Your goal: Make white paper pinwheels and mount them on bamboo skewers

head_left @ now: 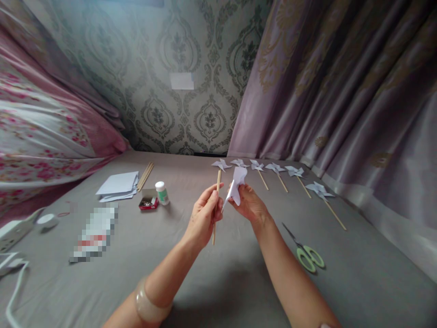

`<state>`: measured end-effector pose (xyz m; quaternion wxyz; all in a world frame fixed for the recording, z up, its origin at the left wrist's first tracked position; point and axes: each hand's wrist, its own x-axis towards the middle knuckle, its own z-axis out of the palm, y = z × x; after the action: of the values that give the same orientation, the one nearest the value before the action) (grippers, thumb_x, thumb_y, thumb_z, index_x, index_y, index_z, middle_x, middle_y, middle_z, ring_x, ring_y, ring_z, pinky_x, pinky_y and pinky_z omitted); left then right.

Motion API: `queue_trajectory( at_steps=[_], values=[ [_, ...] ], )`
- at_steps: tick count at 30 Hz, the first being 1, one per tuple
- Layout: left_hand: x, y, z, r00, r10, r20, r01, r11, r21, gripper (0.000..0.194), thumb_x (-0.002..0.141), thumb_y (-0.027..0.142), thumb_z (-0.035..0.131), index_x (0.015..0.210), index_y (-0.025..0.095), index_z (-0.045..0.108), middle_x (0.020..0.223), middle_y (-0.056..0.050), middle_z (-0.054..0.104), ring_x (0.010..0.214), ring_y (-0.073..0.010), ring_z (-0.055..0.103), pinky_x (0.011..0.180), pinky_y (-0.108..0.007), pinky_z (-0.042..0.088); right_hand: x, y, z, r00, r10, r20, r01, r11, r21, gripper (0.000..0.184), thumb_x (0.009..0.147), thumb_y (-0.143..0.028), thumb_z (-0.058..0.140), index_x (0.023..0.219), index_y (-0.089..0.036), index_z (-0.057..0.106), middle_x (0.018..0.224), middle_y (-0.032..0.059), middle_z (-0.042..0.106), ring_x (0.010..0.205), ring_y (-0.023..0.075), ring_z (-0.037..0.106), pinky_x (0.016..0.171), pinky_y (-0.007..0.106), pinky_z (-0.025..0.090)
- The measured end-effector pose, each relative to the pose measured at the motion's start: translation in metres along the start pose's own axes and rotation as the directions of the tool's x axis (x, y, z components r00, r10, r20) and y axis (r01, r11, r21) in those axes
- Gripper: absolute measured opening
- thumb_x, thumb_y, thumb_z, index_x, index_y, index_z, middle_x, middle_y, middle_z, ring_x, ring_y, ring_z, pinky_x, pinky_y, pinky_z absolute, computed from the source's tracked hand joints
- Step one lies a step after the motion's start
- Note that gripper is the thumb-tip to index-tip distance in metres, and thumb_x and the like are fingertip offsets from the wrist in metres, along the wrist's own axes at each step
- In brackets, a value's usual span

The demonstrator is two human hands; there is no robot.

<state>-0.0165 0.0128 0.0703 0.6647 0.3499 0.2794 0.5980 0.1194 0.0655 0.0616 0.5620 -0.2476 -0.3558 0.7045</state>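
Near the middle of the view, my left hand (206, 214) is closed around a thin wooden stick (218, 180) that stands nearly upright. Just to its right, my right hand (251, 202) pinches a white paper pinwheel (239, 177), turned almost edge-on. A small gap shows between the stick's upper part and the paper. The right fingertips are partly hidden behind the paper. Beyond the hands lie several finished pinwheels on sticks, among them one pinwheel (275, 169) at the back and another (319, 189) farther right.
Green-handled scissors (310, 256) lie at the right. To the left are a white bottle (162, 193), a small red box (149, 202) of metal bits, spare sticks (145, 176), stacked paper (118, 186), a blurred packet (95, 232) and a power strip (17, 233). Curtains (307, 82) hang at the right.
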Motion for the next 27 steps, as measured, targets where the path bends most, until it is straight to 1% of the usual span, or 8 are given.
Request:
queue_trajectory(
  at_steps=[4,9,13,15,18,20,24,27],
  values=[
    [0.003,-0.002,0.004,0.999,-0.018,0.028,0.019,0.999,-0.049,0.034,0.076,0.037,0.07,0.105,0.019,0.064,0.06,0.005,0.045,0.046,-0.0034,0.034,0.045,-0.017,0.024,0.005,-0.006,0.005,0.997,-0.03,0.065,0.026,0.998,0.054,0.029,0.058,-0.032,0.083,0.062,-0.022,0.057,0.06,-0.007,0.055,0.055,0.0082,0.05,0.055,0.021,0.044],
    [0.012,-0.011,0.004,0.999,-0.051,0.0,0.051,0.993,-0.103,0.036,0.067,0.034,0.077,0.095,0.015,0.065,0.067,0.003,0.051,0.049,-0.0028,0.041,0.046,-0.016,0.028,0.006,-0.012,-0.001,0.997,-0.079,0.004,0.078,0.994,0.082,0.033,0.066,-0.038,0.077,0.061,-0.024,0.048,0.059,-0.0062,0.044,0.054,0.009,0.042,0.048,0.021,0.038],
    [0.025,-0.018,0.004,0.998,-0.062,0.0,0.061,0.995,-0.077,0.034,0.068,0.036,0.076,0.091,0.014,0.064,0.064,0.004,0.047,0.044,-0.0003,0.033,0.041,-0.016,0.019,0.007,-0.012,-0.013,0.992,-0.124,0.023,0.119,0.981,0.155,0.034,0.065,-0.038,0.078,0.061,-0.024,0.046,0.06,-0.0064,0.039,0.054,0.0096,0.038,0.048,0.022,0.036],
    [0.033,-0.021,0.004,0.998,-0.056,-0.004,0.056,0.997,-0.054,0.033,0.069,0.038,0.075,0.09,0.014,0.064,0.062,0.005,0.045,0.041,0.0002,0.029,0.04,-0.017,0.015,0.009,-0.011,-0.021,0.993,-0.118,0.03,0.111,0.978,0.177,0.034,0.063,-0.037,0.08,0.061,-0.024,0.048,0.061,-0.0063,0.04,0.055,0.0098,0.038,0.049,0.022,0.035],
    [0.044,-0.027,0.004,0.997,-0.059,-0.041,0.057,0.997,-0.042,0.037,0.066,0.04,0.077,0.088,0.014,0.063,0.061,0.005,0.046,0.041,-0.0004,0.032,0.04,-0.017,0.016,0.01,-0.011,-0.033,0.994,-0.098,0.049,0.087,0.976,0.198,0.037,0.056,-0.035,0.084,0.061,-0.023,0.05,0.062,-0.0066,0.044,0.056,0.009,0.038,0.049,0.022,0.035],
    [0.05,-0.033,0.002,0.994,-0.077,-0.077,0.074,0.997,-0.037,0.041,0.062,0.042,0.079,0.087,0.013,0.063,0.06,0.005,0.047,0.041,-0.0007,0.033,0.04,-0.017,0.017,0.01,-0.011,-0.042,0.996,-0.082,0.042,0.073,0.981,0.181,0.036,0.055,-0.035,0.084,0.061,-0.023,0.05,0.062,-0.0067,0.045,0.055,0.0083,0.039,0.049,0.021,0.035],
    [0.055,-0.046,-0.007,0.98,-0.128,-0.155,0.126,0.992,-0.025,0.048,0.058,0.041,0.08,0.092,0.014,0.059,0.057,0.006,0.048,0.04,-0.0015,0.033,0.04,-0.017,0.016,0.011,-0.006,-0.057,0.997,-0.056,-0.045,0.061,0.99,0.126,0.029,0.063,-0.034,0.08,0.062,-0.023,0.053,0.061,-0.0064,0.049,0.054,0.0079,0.042,0.049,0.021,0.036],
    [0.057,-0.052,-0.012,0.971,-0.164,-0.174,0.163,0.986,-0.021,0.052,0.056,0.039,0.081,0.094,0.016,0.057,0.057,0.007,0.049,0.04,-0.0021,0.034,0.04,-0.016,0.016,0.015,0.004,-0.062,0.995,-0.007,-0.097,0.02,0.992,0.128,0.026,0.061,-0.03,0.081,0.065,-0.022,0.057,0.062,-0.0068,0.054,0.054,0.007,0.046,0.051,0.02,0.038]
  ],
)
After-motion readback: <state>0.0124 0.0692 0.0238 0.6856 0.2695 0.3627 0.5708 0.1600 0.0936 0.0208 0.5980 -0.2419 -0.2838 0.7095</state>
